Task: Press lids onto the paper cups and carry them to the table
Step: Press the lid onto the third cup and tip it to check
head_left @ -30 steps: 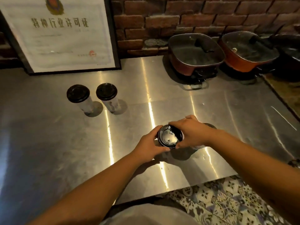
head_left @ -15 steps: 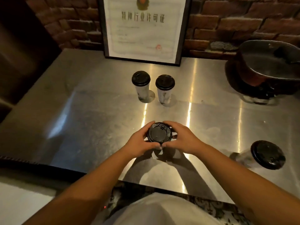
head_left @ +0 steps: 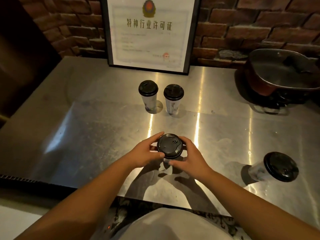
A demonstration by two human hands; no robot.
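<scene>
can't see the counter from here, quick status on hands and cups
Left hand and right hand both grip the near cup, black lid on top. Three other lidded cups stand apart on the steel counter. Nothing in the way.

Both hands cup a paper cup (head_left: 166,160) on the steel counter (head_left: 86,135), the left hand (head_left: 145,154) and right hand (head_left: 189,158) curled round its black lid (head_left: 169,146). Two lidded cups (head_left: 149,96) stand behind, another (head_left: 273,168) far right

framed certificate (head_left: 149,34) against the brick wall, headed 特种行业许可证, smaller print below too blurred to read
</scene>
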